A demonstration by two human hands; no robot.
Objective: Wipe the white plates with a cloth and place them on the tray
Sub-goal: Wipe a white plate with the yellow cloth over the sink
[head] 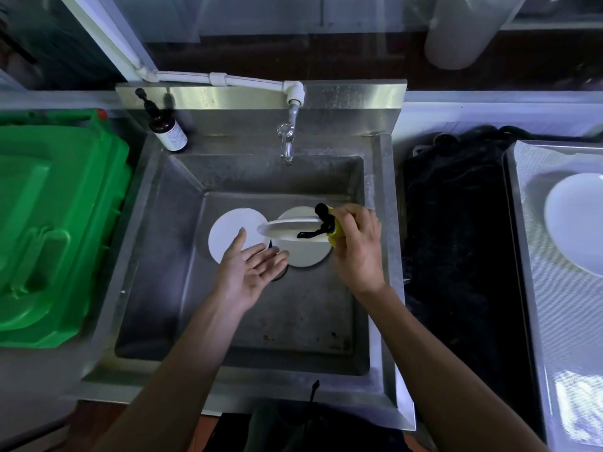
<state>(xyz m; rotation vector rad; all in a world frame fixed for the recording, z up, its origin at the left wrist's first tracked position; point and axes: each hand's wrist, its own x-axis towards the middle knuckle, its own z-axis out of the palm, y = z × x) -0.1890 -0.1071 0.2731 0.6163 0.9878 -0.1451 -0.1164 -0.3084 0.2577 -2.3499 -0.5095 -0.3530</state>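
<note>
Two white plates lie flat on the sink floor: one at the left [228,233], one at the right [306,252]. A third white plate [287,228] is lifted above them, tilted nearly edge-on. My right hand [357,246] grips its right rim together with a yellow cloth [336,233] that has a black cord hanging from it. My left hand [251,272] hovers palm-up with straight fingers just below and left of the lifted plate, holding nothing. Another white plate [577,223] lies on the grey tray [535,256] at the far right.
The steel sink [156,223] has a tap [287,138] at the back and a brown pump bottle [166,128] on its back left corner. A green plastic bin lid [55,223] sits to the left. A black mat [456,239] lies between sink and tray.
</note>
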